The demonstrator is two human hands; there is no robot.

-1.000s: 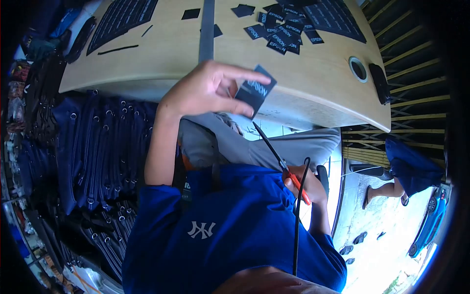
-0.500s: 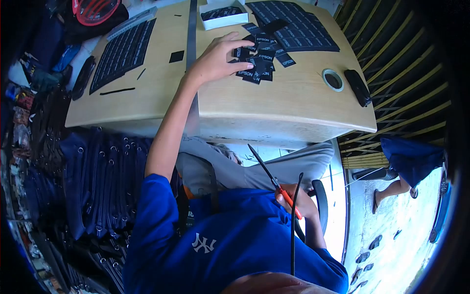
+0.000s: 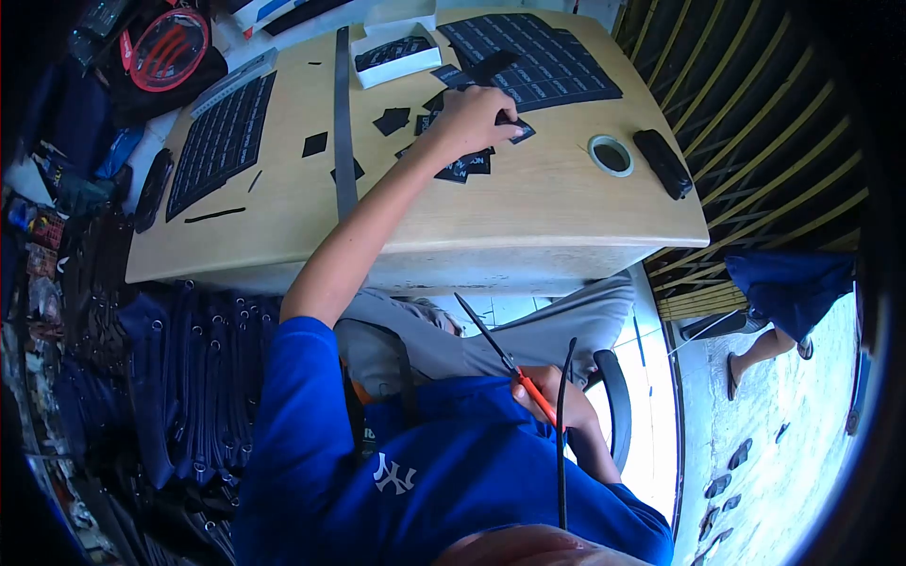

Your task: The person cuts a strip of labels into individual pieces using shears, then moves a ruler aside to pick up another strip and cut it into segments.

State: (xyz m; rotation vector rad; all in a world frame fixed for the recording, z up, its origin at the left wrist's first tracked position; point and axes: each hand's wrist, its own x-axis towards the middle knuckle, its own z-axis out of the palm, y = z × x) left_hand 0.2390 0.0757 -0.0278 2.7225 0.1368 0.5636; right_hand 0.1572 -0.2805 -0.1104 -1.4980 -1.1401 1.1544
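My left hand [image 3: 472, 118] is over a loose pile of small black EPSON labels [image 3: 462, 168] on the table. Its fingers are curled, with the thumb and a fingertip at a label near the pile's right side; the palm hides part of the pile. Low at my lap, my right hand [image 3: 563, 398] is closed around the orange handles of a pair of scissors [image 3: 534, 394], the dark blades pointing up toward the table. A few dark label pieces [image 3: 392, 121] lie left of the pile. Behind it rest uncut EPSON label sheets [image 3: 543, 66].
A white box [image 3: 401, 73] of labels stands at the back of the wooden table [image 3: 528, 203]. A tape roll [image 3: 594, 154] and black case [image 3: 663, 163] lie right. More label sheets [image 3: 222, 137] lie left, past a grey strip [image 3: 343, 123]. Dark blue straps [image 3: 198, 377] hang beside me.
My left hand has moved right across the pile, its fingers going from spread to curled. Some labels now lie apart to the left. My right hand still holds the scissors.
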